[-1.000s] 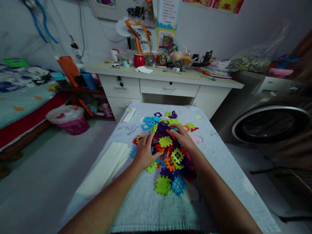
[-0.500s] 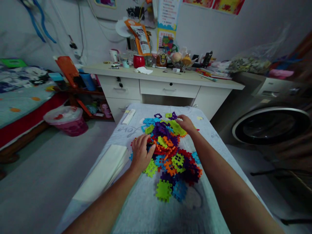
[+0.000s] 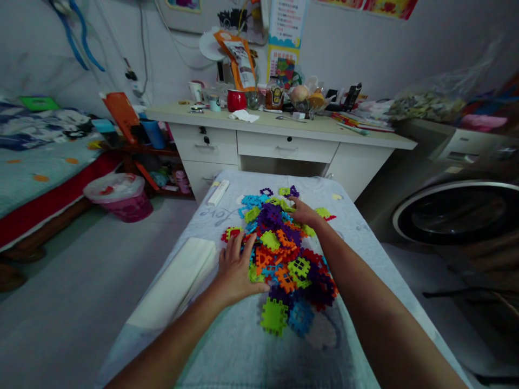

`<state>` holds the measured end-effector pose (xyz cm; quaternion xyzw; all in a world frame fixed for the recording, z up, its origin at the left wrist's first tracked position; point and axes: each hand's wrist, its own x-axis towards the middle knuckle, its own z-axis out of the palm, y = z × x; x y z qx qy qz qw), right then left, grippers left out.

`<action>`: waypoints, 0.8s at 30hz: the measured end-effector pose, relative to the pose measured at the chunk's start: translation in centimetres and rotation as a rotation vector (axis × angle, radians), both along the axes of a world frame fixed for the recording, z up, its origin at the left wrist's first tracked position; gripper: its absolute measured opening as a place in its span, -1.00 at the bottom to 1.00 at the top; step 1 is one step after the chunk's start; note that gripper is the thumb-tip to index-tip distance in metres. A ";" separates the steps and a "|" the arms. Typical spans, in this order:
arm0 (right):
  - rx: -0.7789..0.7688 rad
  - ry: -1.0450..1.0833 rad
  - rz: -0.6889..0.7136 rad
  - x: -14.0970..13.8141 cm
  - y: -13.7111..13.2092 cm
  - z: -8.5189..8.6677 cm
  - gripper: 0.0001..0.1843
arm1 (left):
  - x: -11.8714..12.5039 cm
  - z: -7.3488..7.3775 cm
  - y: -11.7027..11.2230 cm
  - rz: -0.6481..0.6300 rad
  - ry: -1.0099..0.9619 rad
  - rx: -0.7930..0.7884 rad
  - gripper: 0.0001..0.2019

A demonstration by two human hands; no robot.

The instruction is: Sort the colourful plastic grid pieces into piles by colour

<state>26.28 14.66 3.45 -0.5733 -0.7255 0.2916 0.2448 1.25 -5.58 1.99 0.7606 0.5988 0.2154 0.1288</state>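
Note:
A heap of several colourful plastic interlocking tiles lies on a table covered with a pale blue cloth. My left hand rests flat against the heap's left side, fingers spread on the tiles. My right hand reaches to the far side of the heap, fingers curved over green and purple tiles there. A green tile and a blue tile lie at the near edge of the heap.
A folded white sheet lies on the table's left edge, a white tube at its far left corner. Behind stands a cluttered white desk. A pink bin and a bed are left; a washing machine is right.
My left hand slid nearer along the heap's left side. My right hand went out to the far edge and has drawn back slightly. The tiles shifted a little.

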 end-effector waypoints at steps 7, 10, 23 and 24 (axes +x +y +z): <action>-0.042 0.130 0.060 -0.5 -2.7 1.5 -0.49 | 1.1 0.1 1.1 0.030 0.045 0.027 0.28; 0.004 0.206 0.110 -0.8 -4.0 3.1 -0.63 | 0.9 0.0 1.5 -0.002 0.030 0.049 0.29; 0.160 0.350 0.281 -5.7 -9.8 5.3 -0.45 | 0.8 -0.1 3.3 -0.012 -0.048 0.115 0.20; 0.179 0.336 0.302 -6.1 -10.1 5.4 -0.40 | 0.9 -0.1 3.4 -0.009 -0.053 0.124 0.19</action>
